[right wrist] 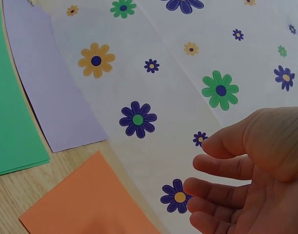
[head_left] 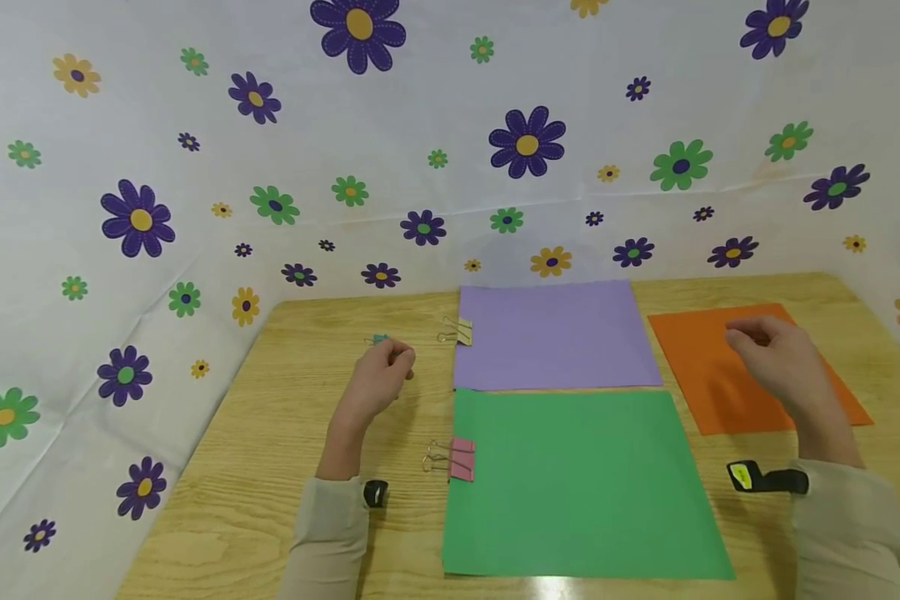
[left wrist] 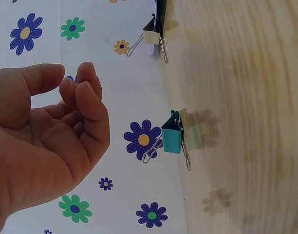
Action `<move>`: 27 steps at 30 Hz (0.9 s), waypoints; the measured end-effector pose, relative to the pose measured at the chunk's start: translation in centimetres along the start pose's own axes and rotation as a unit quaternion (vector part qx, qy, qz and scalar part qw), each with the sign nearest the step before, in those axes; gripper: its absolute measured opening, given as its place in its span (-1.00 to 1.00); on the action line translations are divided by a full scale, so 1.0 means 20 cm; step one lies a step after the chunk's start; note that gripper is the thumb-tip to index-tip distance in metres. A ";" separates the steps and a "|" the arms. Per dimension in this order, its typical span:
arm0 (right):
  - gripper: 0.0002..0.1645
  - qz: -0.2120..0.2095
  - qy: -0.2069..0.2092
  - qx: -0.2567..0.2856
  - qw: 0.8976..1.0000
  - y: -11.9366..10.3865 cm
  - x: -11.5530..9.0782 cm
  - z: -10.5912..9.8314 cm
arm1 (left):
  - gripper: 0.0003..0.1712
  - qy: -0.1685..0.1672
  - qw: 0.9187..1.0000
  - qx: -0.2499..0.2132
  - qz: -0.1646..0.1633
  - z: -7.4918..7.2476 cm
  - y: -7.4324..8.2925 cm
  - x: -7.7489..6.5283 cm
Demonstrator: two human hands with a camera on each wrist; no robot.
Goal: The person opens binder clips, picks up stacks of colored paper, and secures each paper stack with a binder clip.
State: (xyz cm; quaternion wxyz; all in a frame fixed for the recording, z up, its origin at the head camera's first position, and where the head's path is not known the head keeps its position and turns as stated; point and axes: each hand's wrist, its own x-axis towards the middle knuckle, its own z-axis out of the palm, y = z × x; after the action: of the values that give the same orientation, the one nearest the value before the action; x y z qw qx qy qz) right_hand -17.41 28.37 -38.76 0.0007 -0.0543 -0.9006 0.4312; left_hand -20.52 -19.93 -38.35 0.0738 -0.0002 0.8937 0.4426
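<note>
My left hand hovers over the left part of the table, fingers loosely curled with nothing between them. Just beyond it stands a teal binder clip, partly hidden behind the hand in the head view. My right hand hangs above the orange paper, its fingers relaxed and holding nothing. A pale yellow binder clip grips the left edge of the purple paper. On the left edge of the green paper sits a pink binder clip. The green sheets are stacked.
Everything lies on a light wooden table. A white cloth with printed flowers rises behind the table and along both sides. Black wrist straps circle the sleeves. The purple paper lies just behind the green one, and the orange paper is at the right.
</note>
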 end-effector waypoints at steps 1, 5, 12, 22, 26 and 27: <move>-0.31 0.003 -0.003 0.000 1.000 0.00 0.00 0.00 | -0.57 -0.001 1.000 0.000 -0.001 0.00 0.00 0.00; -0.31 0.008 -0.012 0.010 1.000 0.00 0.00 -0.01 | -0.56 -0.002 1.000 0.002 -0.003 0.00 0.00 0.00; -0.27 0.010 -0.014 0.015 1.000 0.01 0.00 -0.01 | -0.56 -0.004 1.000 0.004 -0.003 0.00 0.01 0.00; -0.27 0.021 -0.017 0.007 1.000 0.03 0.00 -0.02 | -0.59 -0.003 1.000 0.008 0.001 0.01 0.00 0.00; -0.28 0.023 -0.009 -0.001 1.000 0.04 0.00 -0.02 | -0.61 -0.001 1.000 0.010 -0.002 0.01 0.00 0.00; -0.29 0.025 -0.006 -0.004 1.000 0.04 0.00 -0.02 | -0.61 -0.001 1.000 0.011 -0.003 0.01 0.00 0.01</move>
State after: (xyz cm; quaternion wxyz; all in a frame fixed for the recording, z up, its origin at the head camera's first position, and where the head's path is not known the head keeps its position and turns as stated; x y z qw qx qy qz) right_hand -17.36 29.19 -39.21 -0.0158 -0.0741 -0.9005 0.4281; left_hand -20.62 -19.85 -38.51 0.0758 -0.0017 0.8984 0.4325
